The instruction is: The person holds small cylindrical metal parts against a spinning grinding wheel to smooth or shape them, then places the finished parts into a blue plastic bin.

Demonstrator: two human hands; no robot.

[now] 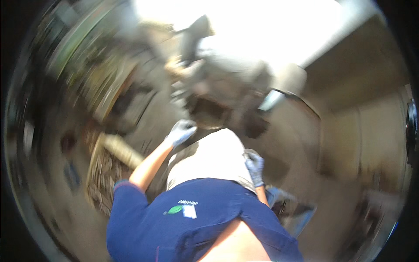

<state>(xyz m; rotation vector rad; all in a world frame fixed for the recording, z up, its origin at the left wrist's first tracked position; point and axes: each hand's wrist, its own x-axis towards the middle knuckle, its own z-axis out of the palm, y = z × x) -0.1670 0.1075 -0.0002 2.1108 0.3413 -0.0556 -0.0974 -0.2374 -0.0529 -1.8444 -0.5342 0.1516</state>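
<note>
My left hand (181,132), in a pale blue-grey glove with dark fingertips, is held out ahead of my left thigh. Its fingers look curled in, and I see no object in them. My right hand (254,167) wears a similar glove and hangs low beside my right thigh, close against the light trousers (207,158). Motion smears the right fingers, so I cannot tell whether they are open or closed. Nothing can be made out in that hand either.
An open box (101,168) with a pale edge and jumbled contents stands at left. A blue-rimmed crate (304,218) is behind my right hand. Blurred brown shapes lie ahead on the grey floor (161,118). A tan panel (375,135) rises at right; bright light floods the far side.
</note>
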